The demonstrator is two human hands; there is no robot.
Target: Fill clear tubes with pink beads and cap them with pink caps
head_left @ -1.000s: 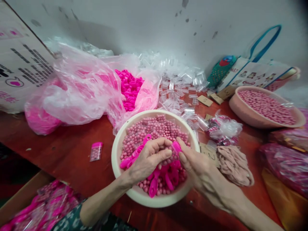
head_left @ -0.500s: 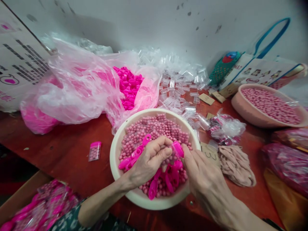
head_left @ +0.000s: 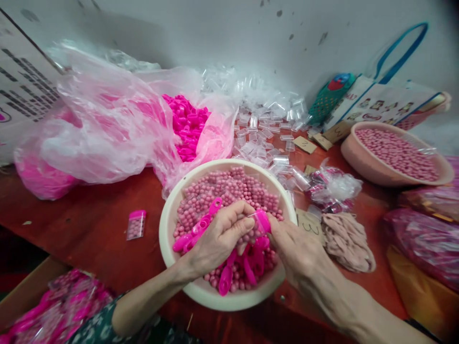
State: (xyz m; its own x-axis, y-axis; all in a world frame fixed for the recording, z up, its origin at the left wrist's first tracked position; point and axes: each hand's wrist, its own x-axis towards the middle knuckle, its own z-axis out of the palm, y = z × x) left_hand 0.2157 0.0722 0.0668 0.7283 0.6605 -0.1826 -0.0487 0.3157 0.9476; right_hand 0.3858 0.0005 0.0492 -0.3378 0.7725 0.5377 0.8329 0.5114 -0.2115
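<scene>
Pink-capped clear vial sits pinched between the two hands directly over the cream bowl, low above the heap of pink beads, a placing that looks sensible since anything that slips would fall back into the heap rather than onto the red surface. The left hand curls over the beads with its fingers bent in and closed against the clear end of the vial, knuckles up; whether loose beads are cupped in its palm is hidden. The right hand comes in from the other side, its fingers narrowed on the pink cap end, so the vial is steadied from both ends. Several pink scoops lie in the bowl, some beside the left hand and some under both wrists (handles half buried), within easy reach of either hand. A filled, capped vial lies alone on the surface to the left of the bowl, well apart from the hands. Behind the bowl an open plastic bag shows a pile of pink caps, and just right of it spreads a heap of empty clear vials. Farther right stands a second bowl of beads, and a bunched pinkish cloth lies near the right wrist.
</scene>
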